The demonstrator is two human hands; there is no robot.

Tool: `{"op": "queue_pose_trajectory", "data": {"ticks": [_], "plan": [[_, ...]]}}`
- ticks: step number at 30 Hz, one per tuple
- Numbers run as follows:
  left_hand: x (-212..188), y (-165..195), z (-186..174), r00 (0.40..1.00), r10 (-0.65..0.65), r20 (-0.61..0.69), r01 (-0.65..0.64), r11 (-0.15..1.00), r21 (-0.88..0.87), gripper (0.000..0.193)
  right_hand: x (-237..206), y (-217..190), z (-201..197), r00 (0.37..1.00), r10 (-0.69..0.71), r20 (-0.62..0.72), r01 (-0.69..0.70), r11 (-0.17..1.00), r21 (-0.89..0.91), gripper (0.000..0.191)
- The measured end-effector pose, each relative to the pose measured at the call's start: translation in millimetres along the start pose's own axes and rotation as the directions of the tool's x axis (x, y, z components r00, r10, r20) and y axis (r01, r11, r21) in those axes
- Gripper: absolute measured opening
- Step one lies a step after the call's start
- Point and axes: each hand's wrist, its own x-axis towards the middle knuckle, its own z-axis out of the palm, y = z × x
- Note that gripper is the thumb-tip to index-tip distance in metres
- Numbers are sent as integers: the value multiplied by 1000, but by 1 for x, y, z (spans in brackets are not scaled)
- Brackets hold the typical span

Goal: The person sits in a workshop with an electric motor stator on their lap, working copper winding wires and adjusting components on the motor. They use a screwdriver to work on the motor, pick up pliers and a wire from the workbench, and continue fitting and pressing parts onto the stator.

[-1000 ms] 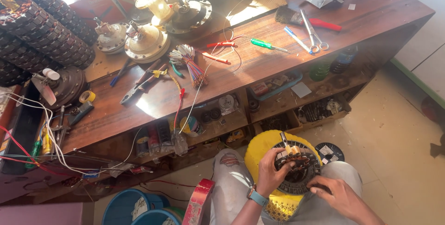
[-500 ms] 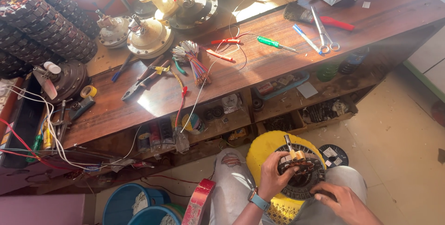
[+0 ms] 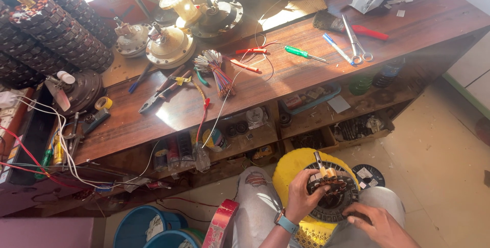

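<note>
the person sits below a long wooden workbench (image 3: 286, 82), and the work in hand looks like the winding stage on a round motor stator (image 3: 333, 197) resting in the lap, at about five o'clock in the view, over a yellow plastic stool (image 3: 292, 169). going left to right: at nine o'clock a stack of dark wound stators (image 3: 56, 33) stands on the bench, with white and red wires (image 3: 35, 125) trailing below it; toward eleven o'clock sit cream-coloured fan motor housings (image 3: 168, 49); near the middle lies a bundle of coloured wire ends (image 3: 217, 69), then a green-handled screwdriver (image 3: 301, 53), and at one o'clock scissors (image 3: 354, 43). down at the lap, the left hand (image 3: 301, 199) grasps the stator's rim at its nine o'clock side, fingers curled over the copper-coloured coils. the right hand (image 3: 375, 222) presses on the rim at four o'clock, fingers bent on it. judging by this, the next move calls for a steady left-hand grip while the right works a coil into its slot without nicking the wire.
</note>
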Motion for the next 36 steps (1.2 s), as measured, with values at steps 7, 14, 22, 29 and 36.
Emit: {"op": "queue_pose_trajectory", "data": {"ticks": [7, 14, 22, 29, 36], "plan": [[1, 2, -1, 1000, 1, 1, -1, 1000, -15, 38, -4, -4, 0, 989, -121, -79, 123, 992, 21, 41], [-8, -23, 9, 973, 228, -29, -228, 974, 19, 45, -24, -13, 2, 957, -242, -157, 237, 970, -50, 38], [-18, -44, -17, 985, -88, 148, 158, 800, -579, 69, -49, -39, -6, 922, -337, -189, 329, 942, -75, 27], [-20, -33, -7, 996, 0, -87, -47, 837, -545, 49, -57, -51, -13, 918, -333, -216, 325, 943, -71, 27], [-42, -14, -3, 965, -62, -256, -1, 970, -242, 47, -52, -34, -5, 860, -440, -259, 403, 896, -184, 26]]}}
